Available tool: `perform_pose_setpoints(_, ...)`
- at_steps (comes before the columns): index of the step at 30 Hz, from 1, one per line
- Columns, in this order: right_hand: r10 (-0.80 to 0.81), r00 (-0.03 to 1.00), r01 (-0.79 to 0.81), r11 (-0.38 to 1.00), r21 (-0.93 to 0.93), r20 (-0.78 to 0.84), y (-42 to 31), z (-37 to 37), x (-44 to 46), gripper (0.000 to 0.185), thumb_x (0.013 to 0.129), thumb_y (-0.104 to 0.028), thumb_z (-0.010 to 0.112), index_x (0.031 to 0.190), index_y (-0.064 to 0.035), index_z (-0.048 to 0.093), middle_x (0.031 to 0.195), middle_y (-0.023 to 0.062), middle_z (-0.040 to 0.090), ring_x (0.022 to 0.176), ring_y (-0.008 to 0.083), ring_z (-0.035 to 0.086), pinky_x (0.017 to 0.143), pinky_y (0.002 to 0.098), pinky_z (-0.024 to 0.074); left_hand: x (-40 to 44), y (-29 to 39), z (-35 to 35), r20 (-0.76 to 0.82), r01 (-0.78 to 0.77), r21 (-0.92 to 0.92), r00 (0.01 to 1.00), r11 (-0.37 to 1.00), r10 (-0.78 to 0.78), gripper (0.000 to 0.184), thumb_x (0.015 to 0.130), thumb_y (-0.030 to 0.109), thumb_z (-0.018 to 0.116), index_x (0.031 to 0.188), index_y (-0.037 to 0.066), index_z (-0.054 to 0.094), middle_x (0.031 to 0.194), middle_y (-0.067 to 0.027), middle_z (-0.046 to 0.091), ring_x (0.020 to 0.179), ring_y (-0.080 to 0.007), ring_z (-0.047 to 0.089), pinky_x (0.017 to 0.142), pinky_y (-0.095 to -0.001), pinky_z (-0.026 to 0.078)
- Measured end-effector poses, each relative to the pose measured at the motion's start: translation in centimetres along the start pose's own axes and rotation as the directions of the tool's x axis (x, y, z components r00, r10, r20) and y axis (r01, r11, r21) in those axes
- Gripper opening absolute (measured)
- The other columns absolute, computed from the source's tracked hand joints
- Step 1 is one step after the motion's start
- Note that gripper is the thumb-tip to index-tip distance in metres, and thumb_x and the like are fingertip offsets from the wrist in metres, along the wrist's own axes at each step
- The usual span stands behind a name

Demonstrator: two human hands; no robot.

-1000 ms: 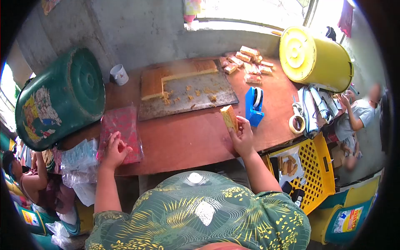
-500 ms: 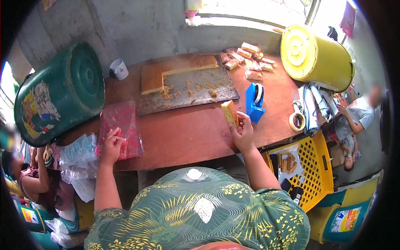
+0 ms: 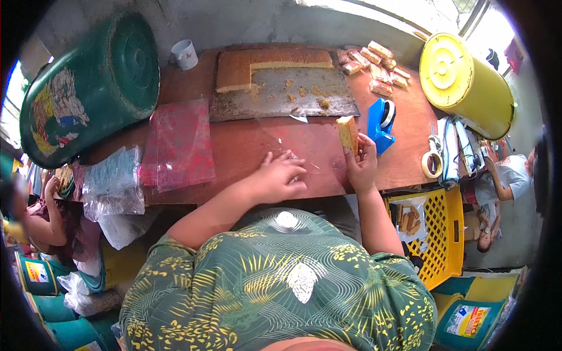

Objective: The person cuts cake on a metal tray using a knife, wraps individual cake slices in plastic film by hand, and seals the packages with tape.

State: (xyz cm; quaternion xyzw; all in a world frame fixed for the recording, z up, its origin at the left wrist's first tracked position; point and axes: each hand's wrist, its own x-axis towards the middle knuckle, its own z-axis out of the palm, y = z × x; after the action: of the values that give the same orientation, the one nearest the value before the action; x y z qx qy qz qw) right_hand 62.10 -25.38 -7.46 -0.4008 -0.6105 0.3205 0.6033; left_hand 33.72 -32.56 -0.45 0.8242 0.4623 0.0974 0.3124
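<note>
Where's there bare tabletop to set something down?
Bare: between the red plastic sheets, tray and left hand; also between the blue dispenser and loose tape roll. Crowded: back right, wrapped pieces near the yellow bucket.

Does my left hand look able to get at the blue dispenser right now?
Probably not straight across: your right hand, holding the cake slice, sits between your left hand and the blue dispenser.

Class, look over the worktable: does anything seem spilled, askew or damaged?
Crumbs lie scattered on the tray, beside the uncut cake. The green drum lies on its side, its label torn and peeling.
</note>
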Motion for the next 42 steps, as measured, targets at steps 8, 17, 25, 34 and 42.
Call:
perform_pose_setpoints(8,-0.022,0.937,0.095,0.976,-0.195,0.347,-4.6,0.9,-0.3,0.054,0.09,0.0,0.077,0.138,-0.0011,0.053,0.128,0.0125,0.062,0.116,0.0208,0.064,0.099,0.0359,0.0545,-3.1,-4.7,-1.2,-0.332,0.167,0.144,0.937,0.975,-0.111,0.086,0.086,0.045,0.081,0.155,0.008,0.047,0.165,-0.0116,0.04,0.158,-0.034,0.026,0.129,-0.0556,0.016)
perform_pose_setpoints(17,0.175,0.707,0.189,0.886,-0.423,0.685,-5.3,5.8,2.0,0.055,0.079,-0.018,0.084,0.129,-0.0068,0.063,0.117,0.0182,0.068,0.11,0.0386,0.064,0.097,0.0454,0.0529,-4.6,-5.1,-0.1,-0.319,0.261,0.178,0.927,0.949,-0.195,0.093,0.082,0.055,0.079,0.156,0.009,0.046,0.165,-0.0065,0.04,0.158,-0.0317,0.024,0.129,-0.059,0.015)
perform_pose_setpoints(25,-0.056,0.788,0.389,0.818,-0.424,0.613,-6.4,5.3,1.1,0.053,0.08,-0.02,0.085,0.128,-0.0111,0.065,0.12,0.0123,0.068,0.116,0.035,0.061,0.105,0.0482,0.0462,-4.6,-5.1,-0.1,-0.303,0.27,0.182,0.93,0.946,-0.207,0.095,0.081,0.057,0.079,0.156,0.009,0.046,0.165,-0.0073,0.039,0.158,-0.0323,0.024,0.128,-0.0602,0.014)
perform_pose_setpoints(34,-0.24,0.66,0.65,0.658,-0.38,0.712,-7.3,2.6,-5.7,0.03,0.078,-0.025,0.078,0.108,-0.0225,0.075,0.116,0.0021,0.068,0.112,0.0275,0.062,0.1,0.0457,0.0448,0.7,-7.1,-2.4,-0.591,-0.023,0.053,0.805,0.998,0.05,0.043,0.095,0.029,0.072,0.128,0.001,0.068,0.134,-0.0193,0.065,0.134,-0.0372,0.055,0.114,-0.0455,0.043)
perform_pose_setpoints(42,-0.175,0.64,0.545,0.79,-0.281,0.748,-9.5,0.9,-5.8,0.008,0.082,-0.023,0.08,0.089,-0.0212,0.076,0.1,-0.0029,0.068,0.102,0.0241,0.065,0.091,0.0418,0.0489,6.5,-5.9,-3.6,-0.517,0.159,0.185,0.855,0.97,-0.042,0.03,0.092,0.025,0.074,0.107,-0.001,0.075,0.117,-0.0192,0.071,0.107,-0.0339,0.069,0.098,-0.0425,0.053)
